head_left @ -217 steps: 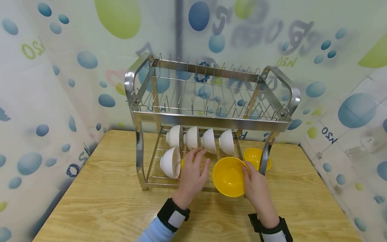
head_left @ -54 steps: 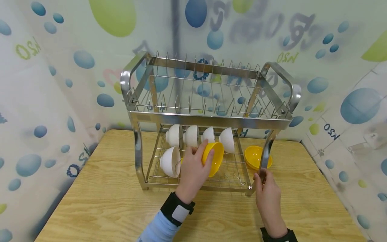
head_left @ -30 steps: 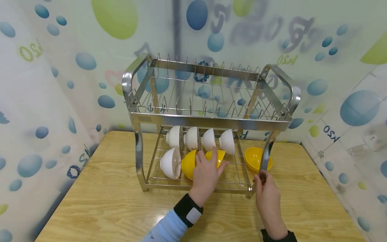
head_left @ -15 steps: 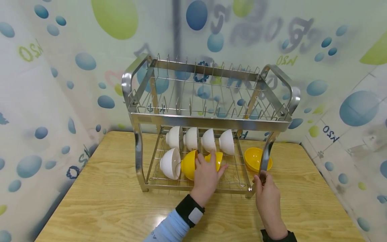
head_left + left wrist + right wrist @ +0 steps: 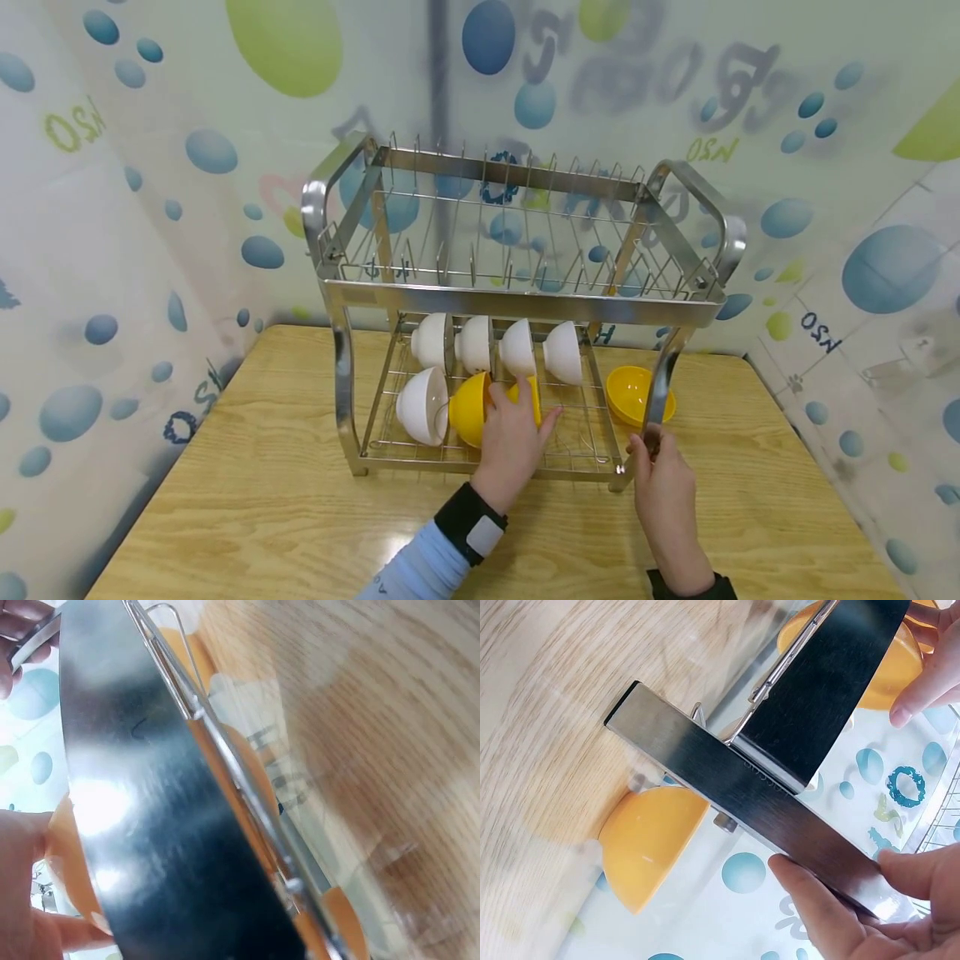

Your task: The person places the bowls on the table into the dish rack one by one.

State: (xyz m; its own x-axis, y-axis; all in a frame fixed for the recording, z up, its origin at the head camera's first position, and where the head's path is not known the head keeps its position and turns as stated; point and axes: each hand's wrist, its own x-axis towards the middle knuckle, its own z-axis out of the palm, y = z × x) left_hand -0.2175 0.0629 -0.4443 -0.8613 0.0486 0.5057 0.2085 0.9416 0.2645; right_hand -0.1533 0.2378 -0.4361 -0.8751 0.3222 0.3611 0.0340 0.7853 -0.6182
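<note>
In the head view my left hand (image 5: pixel 512 437) holds a yellow bowl (image 5: pixel 536 400) on its side in the lower tier of a metal dish rack (image 5: pixel 525 304). Fingers cover much of this bowl. Just left of it, another yellow bowl (image 5: pixel 468 408) stands on its side, beside a white bowl (image 5: pixel 418 406). My right hand (image 5: pixel 666 492) grips the rack's front right leg (image 5: pixel 660 387) low down. The right wrist view shows thumb and fingers on either side of that leg (image 5: pixel 727 787). In the left wrist view the rack's front bar (image 5: pixel 165 795) hides part of the bowls.
Several white bowls (image 5: pixel 517 346) stand on their sides in the rack's back row. A third yellow bowl (image 5: pixel 632 393) sits on the wooden table (image 5: pixel 247 500) right of the rack. The upper wire tier (image 5: pixel 502 233) overhangs the lower one. A patterned wall stands close behind.
The yellow bowl went from my right hand to my left, then down beside the other yellow bowl. Its rim has since turned further edge-on. My right hand moved to the rack leg.
</note>
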